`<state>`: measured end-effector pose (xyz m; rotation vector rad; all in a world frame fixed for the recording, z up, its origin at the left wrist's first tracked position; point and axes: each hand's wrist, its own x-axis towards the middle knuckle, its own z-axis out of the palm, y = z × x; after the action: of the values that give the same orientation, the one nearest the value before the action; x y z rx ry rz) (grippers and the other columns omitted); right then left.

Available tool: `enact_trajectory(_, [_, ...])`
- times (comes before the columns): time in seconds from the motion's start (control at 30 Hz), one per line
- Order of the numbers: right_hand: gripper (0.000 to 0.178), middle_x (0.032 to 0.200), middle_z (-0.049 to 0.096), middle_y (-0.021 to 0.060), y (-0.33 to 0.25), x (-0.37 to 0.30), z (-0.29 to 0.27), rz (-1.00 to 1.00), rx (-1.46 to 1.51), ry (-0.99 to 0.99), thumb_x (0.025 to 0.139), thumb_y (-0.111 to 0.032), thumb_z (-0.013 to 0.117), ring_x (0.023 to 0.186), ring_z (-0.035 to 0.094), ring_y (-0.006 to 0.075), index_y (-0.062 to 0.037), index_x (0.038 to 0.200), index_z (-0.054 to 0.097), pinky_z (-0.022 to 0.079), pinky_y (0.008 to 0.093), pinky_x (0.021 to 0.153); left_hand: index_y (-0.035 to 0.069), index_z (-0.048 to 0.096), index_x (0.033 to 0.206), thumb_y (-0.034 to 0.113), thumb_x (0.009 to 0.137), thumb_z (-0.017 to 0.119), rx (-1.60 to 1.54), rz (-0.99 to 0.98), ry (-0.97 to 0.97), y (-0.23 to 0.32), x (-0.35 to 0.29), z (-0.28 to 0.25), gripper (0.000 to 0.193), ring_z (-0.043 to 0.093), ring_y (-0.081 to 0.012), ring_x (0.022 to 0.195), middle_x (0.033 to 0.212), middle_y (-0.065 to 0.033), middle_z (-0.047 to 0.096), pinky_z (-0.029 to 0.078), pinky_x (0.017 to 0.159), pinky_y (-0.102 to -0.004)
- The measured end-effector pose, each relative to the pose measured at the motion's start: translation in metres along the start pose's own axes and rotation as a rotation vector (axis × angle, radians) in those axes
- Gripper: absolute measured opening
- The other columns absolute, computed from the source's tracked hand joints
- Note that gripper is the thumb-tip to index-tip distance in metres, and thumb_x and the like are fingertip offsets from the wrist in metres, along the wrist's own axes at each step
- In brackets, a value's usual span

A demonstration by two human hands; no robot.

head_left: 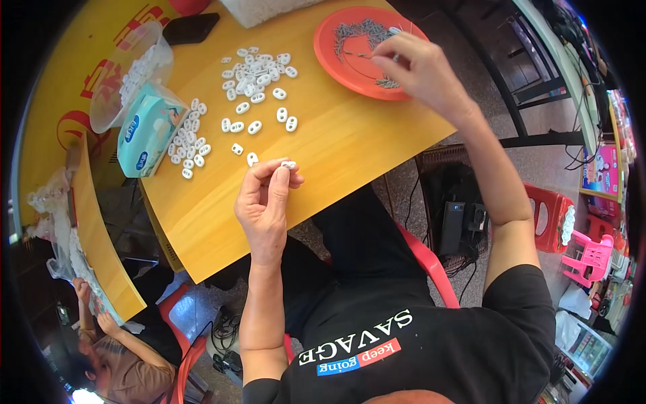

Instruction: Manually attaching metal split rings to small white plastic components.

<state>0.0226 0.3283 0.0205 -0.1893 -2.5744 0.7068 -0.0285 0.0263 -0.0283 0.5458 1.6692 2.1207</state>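
Note:
Between the thumb and fingertips of my left hand (264, 202) is a small white oval plastic piece (288, 165), held above the table's near side. Over the red plate (323, 50), my right hand (420, 71) has thumb and forefinger brought together in a pinch; what lies between them is too small to make out. Many small grey screw-like pieces (369, 30) lie on that plate, a few of them near my fingertips. Beyond my left hand, a loose pile of white oval two-holed pieces (254, 75) spreads over the table, with a few single ones closer to me.
Left of the pile, more white pieces (190, 145) lie beside a teal tissue pack (149, 131) and a clear tub (101, 101) of white parts. A black phone (191, 29) rests on the yellow table (336, 148). Another person (111, 360) works at a second table, lower left.

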Motion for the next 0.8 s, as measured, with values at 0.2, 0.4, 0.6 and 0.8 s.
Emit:
enact_trajectory(0.2, [0.014,0.080,0.058,0.0072,0.039,0.010,-0.022,-0.059,-0.207,-0.080,0.089,-0.013,0.067,0.064,0.051,0.0152,-0.0007,0.097,0.065,0.044,0.0302,0.061,-0.002,0.063,0.109,0.004,0.098,0.058,-0.002,-0.032,-0.011,0.000,0.000,-0.001,0.013,0.064,-0.0127,0.084,0.098,-0.0070,0.066,0.052,0.080,-0.0258])
enact_trajectory(0.4, [0.014,0.090,0.068,0.0103,0.035,0.013,-0.023,-0.027,-0.242,-0.260,0.086,-0.015,0.064,0.084,0.067,0.0298,-0.0040,0.095,0.066,0.053,0.0393,0.076,-0.002,0.062,0.109,0.004,0.098,0.058,0.011,-0.053,-0.005,0.002,0.001,-0.001,0.013,0.064,-0.0142,0.084,0.099,-0.0085,0.065,0.052,0.080,-0.0269])
enact_trajectory(0.6, [0.014,0.095,0.066,0.0100,0.042,0.011,-0.014,-0.067,-0.296,-0.256,0.088,-0.016,0.062,0.088,0.067,0.0297,-0.0059,0.097,0.068,0.053,0.0401,0.080,-0.003,0.062,0.109,0.003,0.098,0.057,0.023,-0.046,-0.009,0.002,0.002,0.000,0.013,0.064,-0.0147,0.084,0.099,-0.0091,0.064,0.052,0.079,-0.0270])
enact_trajectory(0.8, [0.016,0.097,0.066,0.0095,0.040,0.012,-0.012,-0.107,-0.292,-0.275,0.089,-0.016,0.063,0.090,0.066,0.0289,-0.0066,0.099,0.070,0.052,0.0396,0.081,-0.003,0.061,0.109,0.003,0.098,0.057,0.030,-0.043,-0.014,0.003,0.002,0.001,0.013,0.064,-0.0149,0.085,0.100,-0.0095,0.063,0.052,0.079,-0.0270])
